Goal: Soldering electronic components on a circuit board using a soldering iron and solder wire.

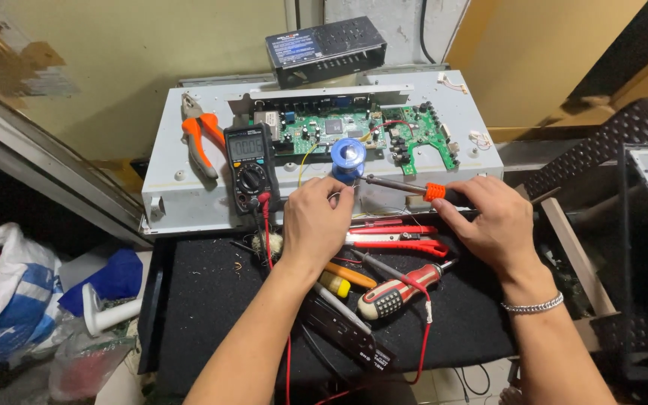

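We've got the right hand (493, 221) wrapped round the handle of a soldering iron (414, 186), fingers pressed together on the grip just behind its orange collar; the iron lies approx. level, its tip pointing left toward the left hand (316, 221). Left hand is curled, fingertips pinched at sthg thin near the iron's tip, prob. solder wire, but too small for us to tell for sure. Both hands sit at the front edge of a grey metal chassis (181, 187) that lies on the counter.

Just behind the left hand stands a blue solder spool (349, 158), at the front of the green circuit board (354, 127) mounted in the chassis. A black multimeter (250, 166) rests on the chassis left of the board, its red lead running down past the left wrist. Orange-handled pliers (202, 141) lie further left, near the meter but apart from it.

On the black mat (204, 300) under our forearms: red-handled cutters (395, 236) btw. the two hands, a red-and-black screwdriver (399, 291) and a yellow-handled one (343, 279) beside it. A black perforated metal box (325, 49) sits behind the chassis against the wall.
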